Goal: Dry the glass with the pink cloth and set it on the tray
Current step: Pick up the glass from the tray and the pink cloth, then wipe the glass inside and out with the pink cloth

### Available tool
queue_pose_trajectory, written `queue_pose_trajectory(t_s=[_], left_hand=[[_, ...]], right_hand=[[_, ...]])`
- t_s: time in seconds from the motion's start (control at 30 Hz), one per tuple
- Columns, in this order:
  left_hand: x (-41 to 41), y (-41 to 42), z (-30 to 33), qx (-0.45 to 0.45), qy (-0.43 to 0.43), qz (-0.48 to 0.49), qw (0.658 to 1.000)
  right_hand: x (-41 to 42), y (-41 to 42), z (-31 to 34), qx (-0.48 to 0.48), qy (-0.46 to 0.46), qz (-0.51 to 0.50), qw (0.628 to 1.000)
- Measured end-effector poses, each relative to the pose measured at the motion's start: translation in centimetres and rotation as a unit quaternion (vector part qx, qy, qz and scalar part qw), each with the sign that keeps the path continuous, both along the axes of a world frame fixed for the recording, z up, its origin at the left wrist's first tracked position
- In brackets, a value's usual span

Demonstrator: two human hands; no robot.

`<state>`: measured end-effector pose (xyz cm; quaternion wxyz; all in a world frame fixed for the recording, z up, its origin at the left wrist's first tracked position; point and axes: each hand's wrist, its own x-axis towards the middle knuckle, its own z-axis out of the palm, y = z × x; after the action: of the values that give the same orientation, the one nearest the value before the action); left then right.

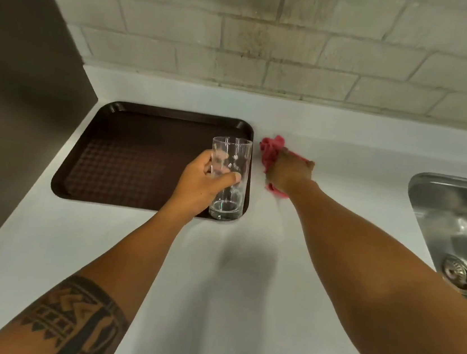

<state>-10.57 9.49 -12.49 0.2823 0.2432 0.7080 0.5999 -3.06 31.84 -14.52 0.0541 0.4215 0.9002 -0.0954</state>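
Observation:
A tall clear glass (227, 205) stands upright over the near right corner of the dark brown tray (131, 140); I cannot tell whether its base touches the tray. My left hand (200, 183) is wrapped around the glass from the left, thumb across its front. Just right of the tray, my right hand (288, 172) is closed on the crumpled pink cloth (271, 149), which lies on the white counter. Part of the cloth is hidden under that hand.
The white counter (241, 295) runs up to a pale brick wall (271, 49) behind. A steel sink (462, 222) with a drain sits at the right edge. A dark cabinet side (20, 62) stands at the left.

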Motion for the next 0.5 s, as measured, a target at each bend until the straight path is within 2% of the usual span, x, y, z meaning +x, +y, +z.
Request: queue_pose_trajectory(t_s=[0.07,0.1,0.13,0.2,0.27,0.3,0.33,0.37,0.4,0.47,0.5], left_hand=[[0.3,0.3,0.6,0.021,-0.046,0.012,0.999],[0.4,0.5,0.9,0.034,-0.071,0.021,0.997],[0.6,0.8,1.3,0.048,-0.095,0.030,0.994],[0.8,1.2,2.3,0.071,-0.140,0.048,0.986],[1.2,1.5,3.3,0.088,-0.158,0.044,0.983],[1.4,1.7,3.8,0.093,-0.156,0.037,0.983],[1.7,1.9,4.3,0.097,-0.153,0.029,0.983],[2.1,2.0,4.7,0.101,-0.152,0.023,0.983],[2.4,2.2,5.0,0.105,-0.153,0.018,0.982],[3.0,2.7,5.6,0.109,-0.155,0.010,0.982],[3.3,2.8,6.0,0.108,-0.153,0.010,0.982]], right_hand=[[1.5,-0.7,1.0,-0.130,0.122,-0.061,0.982],[2.5,-1.2,1.9,-0.202,0.205,-0.096,0.953],[3.6,-1.9,2.6,-0.268,0.294,-0.131,0.908],[5.8,-3.8,4.4,-0.410,0.446,-0.172,0.777],[7.5,-6.3,6.5,-0.531,0.557,-0.157,0.619],[8.1,-7.6,7.4,-0.560,0.590,-0.144,0.563],[8.6,-8.8,8.3,-0.570,0.607,-0.130,0.538],[9.0,-10.2,9.2,-0.561,0.615,-0.117,0.541],[9.3,-11.5,9.8,-0.525,0.616,-0.103,0.578],[10.0,-14.2,10.2,-0.415,0.595,-0.077,0.684],[10.3,-15.5,9.9,-0.369,0.583,-0.054,0.721]])
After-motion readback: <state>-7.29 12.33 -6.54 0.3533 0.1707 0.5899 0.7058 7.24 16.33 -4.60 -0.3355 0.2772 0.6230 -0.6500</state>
